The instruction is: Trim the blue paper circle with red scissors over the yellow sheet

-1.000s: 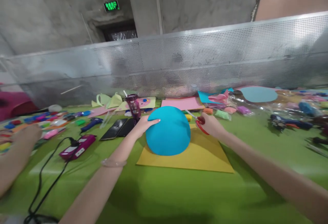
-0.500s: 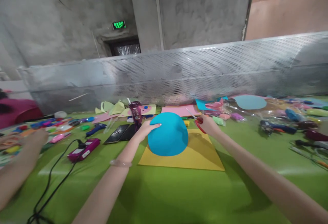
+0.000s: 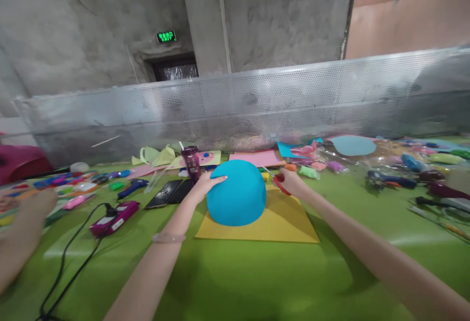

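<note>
A rounded blue sheet (image 3: 237, 193), which looks like craft foam or card, is held up by its left edge in my left hand (image 3: 205, 185), with the thumb in front. My right hand (image 3: 292, 184) is closed round the red handles of a pair of scissors (image 3: 279, 184). Their blades point up and left, close to the blue sheet's right edge, and I cannot tell whether they touch it. Under both lies a yellow sheet (image 3: 286, 223), flat on the green table (image 3: 242, 272).
A purple power strip (image 3: 114, 219) with black cables and a dark tumbler with a straw (image 3: 191, 164) stand to the left. Glue guns (image 3: 394, 180), coloured clay and paper scraps lie along the back. At far left rests another person's arm (image 3: 27, 233). A perforated metal panel (image 3: 257, 105) borders the table.
The whole view has shifted slightly, moving things a little left. The scissors have come a bit nearer the blue sheet's edge. Both hands keep their hold.
</note>
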A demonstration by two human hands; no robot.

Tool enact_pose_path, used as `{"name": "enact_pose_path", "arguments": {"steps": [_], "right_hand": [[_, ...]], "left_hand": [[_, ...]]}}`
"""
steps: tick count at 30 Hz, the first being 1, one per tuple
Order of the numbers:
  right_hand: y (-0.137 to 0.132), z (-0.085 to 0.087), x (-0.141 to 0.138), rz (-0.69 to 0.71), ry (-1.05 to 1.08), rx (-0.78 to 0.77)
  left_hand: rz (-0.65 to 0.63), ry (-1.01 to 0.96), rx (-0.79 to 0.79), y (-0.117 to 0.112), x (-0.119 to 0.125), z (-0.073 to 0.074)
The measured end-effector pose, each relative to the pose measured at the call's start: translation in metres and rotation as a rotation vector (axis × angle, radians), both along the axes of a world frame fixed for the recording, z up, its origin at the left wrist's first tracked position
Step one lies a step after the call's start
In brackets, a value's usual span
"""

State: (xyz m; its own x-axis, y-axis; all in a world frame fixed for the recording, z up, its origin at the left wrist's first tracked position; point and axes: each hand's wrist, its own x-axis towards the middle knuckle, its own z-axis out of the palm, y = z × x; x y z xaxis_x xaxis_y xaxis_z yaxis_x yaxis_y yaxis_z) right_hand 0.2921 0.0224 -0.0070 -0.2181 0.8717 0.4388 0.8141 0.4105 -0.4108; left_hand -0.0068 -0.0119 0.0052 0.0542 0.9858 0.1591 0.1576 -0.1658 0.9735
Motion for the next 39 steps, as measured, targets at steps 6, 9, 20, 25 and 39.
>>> {"name": "enact_pose_path", "arguments": {"steps": [6,9,20,25,39], "right_hand": [[-0.011,0.002,-0.007,0.158,0.293,-0.165],[-0.011,0.006,-0.010,0.135,0.350,-0.179],[-0.013,0.006,-0.006,0.144,0.372,-0.277],[-0.017,0.006,-0.002,0.174,0.341,-0.292],[-0.027,0.006,-0.005,0.287,0.381,-0.388]], "left_hand": [[-0.010,-0.074,-0.046,0.004,0.000,0.000],[-0.005,-0.096,-0.089,0.010,0.000,0.001],[-0.015,0.062,0.024,0.004,0.011,0.008],[-0.024,0.088,0.071,-0.002,0.007,0.007],[0.058,0.106,0.120,-0.009,0.012,0.011]]}}
